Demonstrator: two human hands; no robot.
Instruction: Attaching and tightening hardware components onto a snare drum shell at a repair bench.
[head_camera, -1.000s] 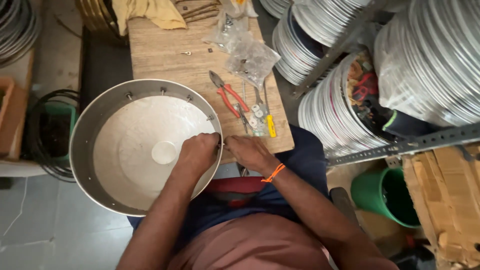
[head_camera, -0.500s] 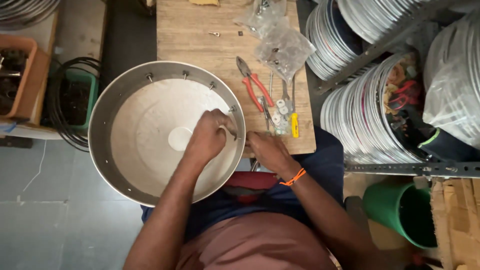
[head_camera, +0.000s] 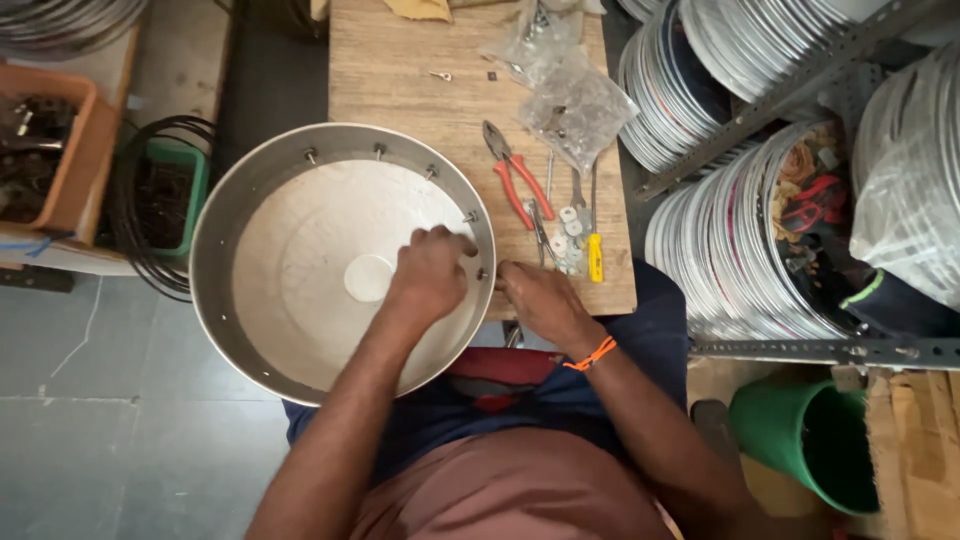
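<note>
Steel drum (head_camera: 230, 210): your left hand (head_camera: 428, 275) curls inside the rim, right hand (head_camera: 535, 300) pinches outside. Risk: screw (head_camera: 482, 273) slips, since the drum overhangs the bench (head_camera: 420, 100).

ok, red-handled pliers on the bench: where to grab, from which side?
Take the pliers by the two red handles, which splay toward the person, coming from above and the near side. They lie flat on the wooden bench, jaws pointing away; the metal pan crowds their left, and loose tools lie on their right.
</note>
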